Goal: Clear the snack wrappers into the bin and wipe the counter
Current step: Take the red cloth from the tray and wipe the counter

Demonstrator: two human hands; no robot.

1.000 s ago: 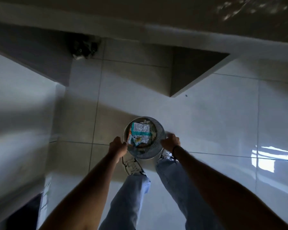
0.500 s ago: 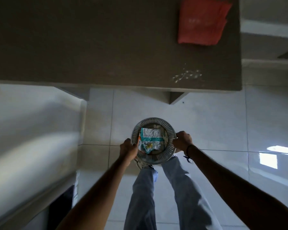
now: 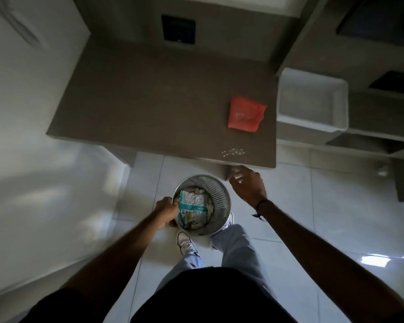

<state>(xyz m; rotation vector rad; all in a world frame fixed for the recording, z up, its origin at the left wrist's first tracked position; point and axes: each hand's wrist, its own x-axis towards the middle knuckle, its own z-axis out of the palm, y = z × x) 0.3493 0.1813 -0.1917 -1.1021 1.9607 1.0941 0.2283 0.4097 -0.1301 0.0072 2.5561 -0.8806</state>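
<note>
Head view: left hand [image 3: 166,212] gripping rim of bin [image 3: 216,190]; right hand [image 3: 247,184] hovering just beside it, fingers spread, holding nothing. Snack wrappers [image 3: 193,209] lying inside bin. Orange cloth [image 3: 245,114], crumbs [image 3: 233,152] sitting on counter [image 3: 149,101].

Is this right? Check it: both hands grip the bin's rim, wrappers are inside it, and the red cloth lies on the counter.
Not quite. In the head view only the left hand grips the rim of the bin; the right hand is off it, open, near the counter edge. The wrappers are in the bin and the red cloth lies on the counter.
</note>
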